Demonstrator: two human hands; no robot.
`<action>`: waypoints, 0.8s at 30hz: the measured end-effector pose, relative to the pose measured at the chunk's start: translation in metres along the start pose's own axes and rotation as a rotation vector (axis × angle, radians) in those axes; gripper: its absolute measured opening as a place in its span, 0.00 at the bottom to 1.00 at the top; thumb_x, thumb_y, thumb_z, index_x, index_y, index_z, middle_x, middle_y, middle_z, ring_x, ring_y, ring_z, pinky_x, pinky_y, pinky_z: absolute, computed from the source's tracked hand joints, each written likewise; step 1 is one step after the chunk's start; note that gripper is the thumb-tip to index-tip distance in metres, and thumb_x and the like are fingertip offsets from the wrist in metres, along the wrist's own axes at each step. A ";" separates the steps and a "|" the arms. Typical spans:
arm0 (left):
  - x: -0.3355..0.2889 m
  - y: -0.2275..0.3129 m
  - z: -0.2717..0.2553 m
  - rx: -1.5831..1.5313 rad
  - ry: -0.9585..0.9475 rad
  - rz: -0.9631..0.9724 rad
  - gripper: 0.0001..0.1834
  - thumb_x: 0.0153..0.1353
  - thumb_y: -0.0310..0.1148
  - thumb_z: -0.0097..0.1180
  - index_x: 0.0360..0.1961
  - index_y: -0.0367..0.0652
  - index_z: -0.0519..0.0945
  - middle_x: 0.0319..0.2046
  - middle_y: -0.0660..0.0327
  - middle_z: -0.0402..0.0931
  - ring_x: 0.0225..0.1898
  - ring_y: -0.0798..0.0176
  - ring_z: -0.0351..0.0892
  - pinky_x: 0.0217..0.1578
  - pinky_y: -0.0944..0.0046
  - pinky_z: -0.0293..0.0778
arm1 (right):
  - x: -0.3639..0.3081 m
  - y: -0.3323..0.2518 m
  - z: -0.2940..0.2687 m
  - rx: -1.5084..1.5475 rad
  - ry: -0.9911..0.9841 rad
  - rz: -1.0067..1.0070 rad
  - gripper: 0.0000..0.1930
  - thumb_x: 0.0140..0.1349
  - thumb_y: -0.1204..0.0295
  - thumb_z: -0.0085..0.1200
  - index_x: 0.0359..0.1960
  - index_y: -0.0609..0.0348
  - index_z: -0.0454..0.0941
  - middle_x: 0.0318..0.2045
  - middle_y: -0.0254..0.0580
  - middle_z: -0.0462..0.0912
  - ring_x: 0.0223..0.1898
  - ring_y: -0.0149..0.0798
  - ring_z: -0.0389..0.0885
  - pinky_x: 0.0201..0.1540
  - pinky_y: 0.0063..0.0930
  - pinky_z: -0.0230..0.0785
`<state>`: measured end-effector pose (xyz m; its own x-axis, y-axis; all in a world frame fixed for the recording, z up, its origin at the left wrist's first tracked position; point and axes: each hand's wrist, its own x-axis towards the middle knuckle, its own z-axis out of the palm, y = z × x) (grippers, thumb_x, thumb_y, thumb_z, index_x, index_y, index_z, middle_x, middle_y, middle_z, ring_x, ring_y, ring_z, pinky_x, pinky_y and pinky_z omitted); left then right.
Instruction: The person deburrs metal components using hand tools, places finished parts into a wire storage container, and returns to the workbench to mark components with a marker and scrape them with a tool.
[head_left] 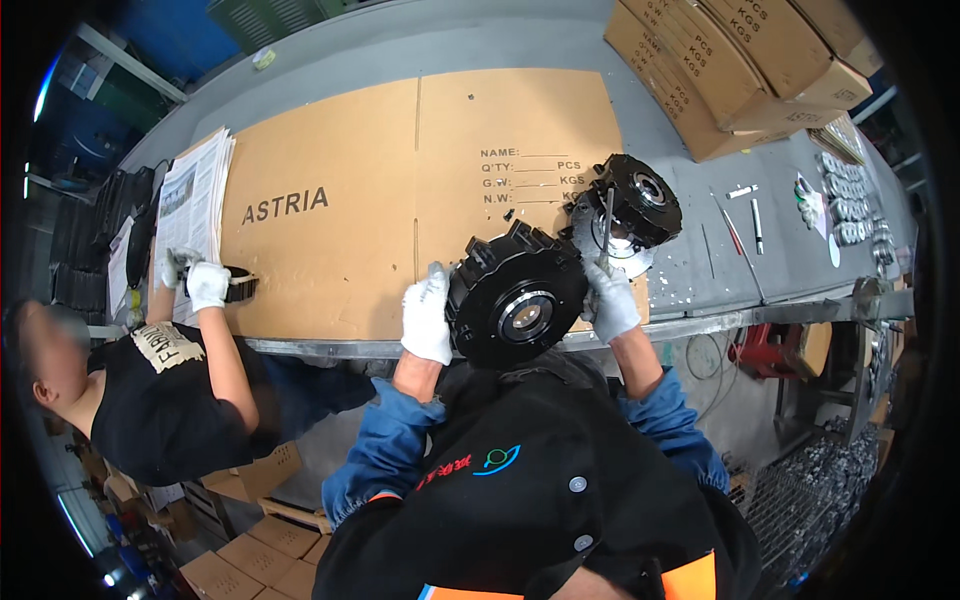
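Observation:
My gloved left hand (428, 315) grips the left rim of a round black toothed part (485, 335), thick like a wheel hub, with a silver-ringed hole in its middle. The part is tilted up at the table's front edge, its flat face toward me. At its right rim is my gloved right hand (612, 305), fingers closed round a thin metal rod (608, 215) that points up and away. Part of those fingers is hidden behind the wheel-like part. Just beyond stands a second black toothed part (645, 200), resting on a shiny silver round piece (622, 252).
A flattened cardboard sheet (330, 270) covers the table's middle. Cartons (720, 80) are stacked at the far right. Pens (757, 222), thin rods and rows of silver rings (848, 195) lie on the right. At left, a co-worker's gloved hand (207, 285) is beside a black part and papers (190, 200).

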<state>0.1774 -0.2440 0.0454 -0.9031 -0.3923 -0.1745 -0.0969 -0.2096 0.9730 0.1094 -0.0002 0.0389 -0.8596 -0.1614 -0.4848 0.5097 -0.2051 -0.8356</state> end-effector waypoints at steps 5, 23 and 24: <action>0.010 -0.018 -0.003 -0.066 -0.043 -0.024 0.28 0.68 0.47 0.43 0.17 0.38 0.75 0.12 0.68 0.68 0.17 0.76 0.62 0.18 0.67 0.61 | 0.004 -0.009 0.000 -0.071 0.009 -0.021 0.14 0.59 0.67 0.54 0.43 0.61 0.75 0.29 0.35 0.75 0.14 0.25 0.68 0.12 0.17 0.61; 0.056 0.010 -0.001 0.504 -0.353 0.166 0.30 0.49 0.48 0.63 0.45 0.32 0.77 0.38 0.50 0.80 0.42 0.60 0.79 0.46 0.62 0.73 | 0.037 0.006 0.025 -0.284 0.036 -0.188 0.12 0.57 0.70 0.58 0.39 0.62 0.75 0.26 0.29 0.76 0.25 0.21 0.69 0.25 0.17 0.65; 0.058 0.020 0.000 0.694 -0.361 0.219 0.35 0.38 0.46 0.67 0.47 0.35 0.77 0.41 0.50 0.80 0.44 0.56 0.79 0.48 0.60 0.72 | 0.033 0.004 0.030 -0.285 -0.023 -0.201 0.11 0.56 0.71 0.59 0.38 0.62 0.75 0.26 0.29 0.76 0.25 0.22 0.70 0.27 0.17 0.65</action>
<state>0.1230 -0.2709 0.0549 -0.9995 -0.0220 -0.0247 -0.0323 0.4882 0.8721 0.0846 -0.0349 0.0270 -0.9391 -0.1672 -0.3001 0.2972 0.0427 -0.9539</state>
